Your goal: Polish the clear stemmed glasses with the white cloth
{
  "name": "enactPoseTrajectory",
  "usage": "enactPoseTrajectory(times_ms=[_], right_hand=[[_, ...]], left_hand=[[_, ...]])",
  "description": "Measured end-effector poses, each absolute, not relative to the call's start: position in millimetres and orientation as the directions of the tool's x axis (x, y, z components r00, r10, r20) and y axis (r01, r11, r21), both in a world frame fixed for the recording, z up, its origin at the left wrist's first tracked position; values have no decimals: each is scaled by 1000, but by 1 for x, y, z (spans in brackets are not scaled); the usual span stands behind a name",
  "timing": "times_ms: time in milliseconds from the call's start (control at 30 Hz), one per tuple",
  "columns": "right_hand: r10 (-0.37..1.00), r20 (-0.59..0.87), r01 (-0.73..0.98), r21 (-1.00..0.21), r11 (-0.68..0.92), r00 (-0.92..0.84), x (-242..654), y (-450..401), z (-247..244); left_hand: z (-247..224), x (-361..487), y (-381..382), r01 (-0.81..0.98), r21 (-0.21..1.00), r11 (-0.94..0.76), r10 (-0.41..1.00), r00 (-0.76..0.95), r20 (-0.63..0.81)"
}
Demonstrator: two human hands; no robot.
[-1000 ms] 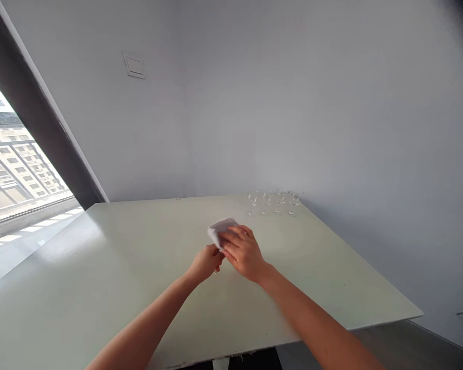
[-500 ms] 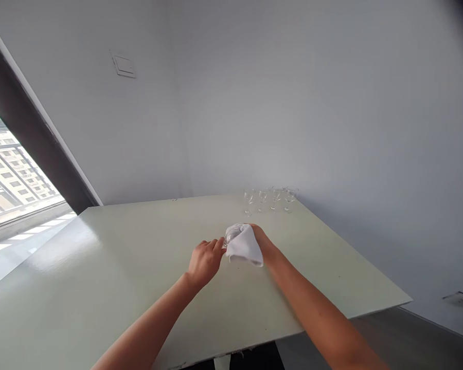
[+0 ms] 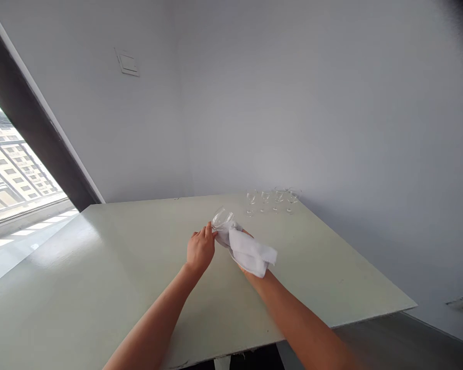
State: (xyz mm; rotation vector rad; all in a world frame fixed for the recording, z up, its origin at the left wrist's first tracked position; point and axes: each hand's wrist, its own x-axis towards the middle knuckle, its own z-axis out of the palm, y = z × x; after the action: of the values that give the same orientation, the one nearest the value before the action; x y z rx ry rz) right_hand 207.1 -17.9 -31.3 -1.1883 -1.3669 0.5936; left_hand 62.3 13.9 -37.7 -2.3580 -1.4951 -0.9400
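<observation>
A clear stemmed glass (image 3: 221, 217) is held tilted above the middle of the table. My left hand (image 3: 201, 248) is closed on its lower part, with fingers at the left of the bowl. A white cloth (image 3: 250, 252) covers most of my right hand (image 3: 251, 275), which is closed around it. The cloth touches the right and lower side of the glass, and its loose end hangs over toward my right wrist. My right fingers are mostly hidden under the fabric.
Several clear stemmed glasses (image 3: 275, 199) stand near the back right corner of the pale table (image 3: 139, 288), close to the wall. At the left is a window (image 3: 13, 164) with a dark frame. The table's front edge lies below my forearms.
The glass bowl, covered by the cloth before, now shows. My right hand and the cloth have moved down from the bowl, and the cloth's loose end has swung right. My left hand has risen slightly.
</observation>
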Motion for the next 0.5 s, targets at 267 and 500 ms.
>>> enactPoseTrajectory(times_ms=[267,500], right_hand=[[900,290,282,-938,201,325,252,-21,-18],[815,576,792,-527,310,64,233,-28,-11]], left_hand=[[-47,32,15,852,23,-524,676,399,620],[-58,39,8,779,-6,-627,617,501,607]])
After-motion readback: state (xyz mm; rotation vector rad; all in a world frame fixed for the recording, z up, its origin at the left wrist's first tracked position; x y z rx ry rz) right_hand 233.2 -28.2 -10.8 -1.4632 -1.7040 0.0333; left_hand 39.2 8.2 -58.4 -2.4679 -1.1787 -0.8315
